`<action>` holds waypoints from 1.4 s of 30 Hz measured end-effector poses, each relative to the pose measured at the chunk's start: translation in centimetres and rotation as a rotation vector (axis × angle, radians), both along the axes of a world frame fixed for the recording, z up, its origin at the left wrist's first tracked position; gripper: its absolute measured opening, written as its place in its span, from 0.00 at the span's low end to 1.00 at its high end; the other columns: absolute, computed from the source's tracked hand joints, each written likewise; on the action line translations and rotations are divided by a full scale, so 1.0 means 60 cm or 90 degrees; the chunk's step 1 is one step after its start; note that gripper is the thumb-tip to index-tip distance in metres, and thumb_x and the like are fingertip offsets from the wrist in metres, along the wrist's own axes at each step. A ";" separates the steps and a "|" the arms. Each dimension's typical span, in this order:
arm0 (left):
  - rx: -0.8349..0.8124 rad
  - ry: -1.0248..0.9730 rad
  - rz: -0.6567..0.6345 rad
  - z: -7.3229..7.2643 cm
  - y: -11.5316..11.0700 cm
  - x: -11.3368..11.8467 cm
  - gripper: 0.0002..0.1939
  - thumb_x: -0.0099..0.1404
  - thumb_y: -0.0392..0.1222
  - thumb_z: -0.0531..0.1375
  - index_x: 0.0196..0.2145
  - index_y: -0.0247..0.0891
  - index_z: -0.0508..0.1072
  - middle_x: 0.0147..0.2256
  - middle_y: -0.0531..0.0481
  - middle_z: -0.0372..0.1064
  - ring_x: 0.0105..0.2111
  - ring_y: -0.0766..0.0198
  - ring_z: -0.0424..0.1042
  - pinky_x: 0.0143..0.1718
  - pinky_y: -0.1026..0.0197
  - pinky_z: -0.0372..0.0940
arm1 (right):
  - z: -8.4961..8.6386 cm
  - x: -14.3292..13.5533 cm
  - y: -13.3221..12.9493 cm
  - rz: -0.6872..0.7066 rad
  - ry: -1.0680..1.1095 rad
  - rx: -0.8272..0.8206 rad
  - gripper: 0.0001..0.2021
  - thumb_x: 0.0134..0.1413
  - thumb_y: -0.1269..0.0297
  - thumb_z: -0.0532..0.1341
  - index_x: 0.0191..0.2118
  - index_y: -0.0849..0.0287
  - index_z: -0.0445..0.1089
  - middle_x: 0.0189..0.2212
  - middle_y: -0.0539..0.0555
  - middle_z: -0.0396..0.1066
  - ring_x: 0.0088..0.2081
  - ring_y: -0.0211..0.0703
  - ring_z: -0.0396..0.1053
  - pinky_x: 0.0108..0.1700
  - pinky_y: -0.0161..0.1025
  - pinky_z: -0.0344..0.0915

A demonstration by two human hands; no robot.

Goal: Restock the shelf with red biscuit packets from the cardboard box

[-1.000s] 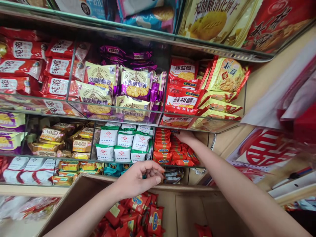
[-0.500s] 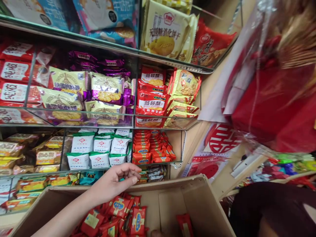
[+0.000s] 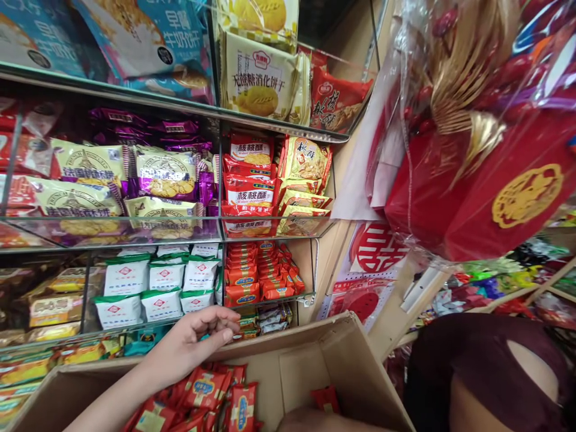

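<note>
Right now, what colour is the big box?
The box is brown, best seen in the head view.

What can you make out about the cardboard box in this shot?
The box is plain brown, seemingly corrugated, open at the top and creased inside. It sits before the shelves, its near side out of frame. Red packets heap at its left; one lies apart. The left hand crosses its far rim, contact unclear; the right arm shows low inside.

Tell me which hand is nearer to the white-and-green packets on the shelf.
Left. The left hand is at the far rim of the cardboard box, just below the white-and-green packets; the right hand is lower, only partly visible inside the box.
</note>
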State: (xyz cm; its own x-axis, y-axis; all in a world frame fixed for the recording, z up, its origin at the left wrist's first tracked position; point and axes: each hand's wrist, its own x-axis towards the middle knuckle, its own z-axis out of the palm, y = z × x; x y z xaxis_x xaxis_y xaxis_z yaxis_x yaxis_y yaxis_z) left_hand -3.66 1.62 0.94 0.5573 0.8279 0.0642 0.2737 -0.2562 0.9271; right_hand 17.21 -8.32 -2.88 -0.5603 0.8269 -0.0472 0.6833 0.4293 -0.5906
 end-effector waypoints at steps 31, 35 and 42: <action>0.021 -0.045 -0.091 -0.007 -0.016 0.028 0.17 0.58 0.41 0.59 0.45 0.37 0.62 0.34 0.50 0.67 0.39 0.62 0.66 0.41 0.61 0.62 | 0.036 -0.011 0.098 -0.164 0.567 -0.085 0.16 0.44 0.66 0.63 0.40 0.56 0.60 0.36 0.51 0.70 0.37 0.40 0.68 0.39 0.37 0.63; 0.118 0.057 -0.060 -0.004 -0.018 0.030 0.13 0.59 0.42 0.57 0.41 0.36 0.68 0.35 0.50 0.68 0.38 0.61 0.66 0.41 0.61 0.62 | 0.044 -0.005 0.101 -0.182 0.545 0.008 0.22 0.47 0.63 0.62 0.49 0.54 0.59 0.40 0.51 0.68 0.40 0.40 0.67 0.43 0.38 0.62; 0.113 0.015 0.056 -0.007 -0.017 0.025 0.16 0.58 0.45 0.58 0.43 0.34 0.69 0.32 0.49 0.71 0.32 0.64 0.68 0.35 0.63 0.63 | 0.046 0.010 0.110 -0.190 0.579 -0.131 0.13 0.44 0.61 0.64 0.36 0.58 0.62 0.31 0.50 0.70 0.32 0.38 0.68 0.35 0.37 0.64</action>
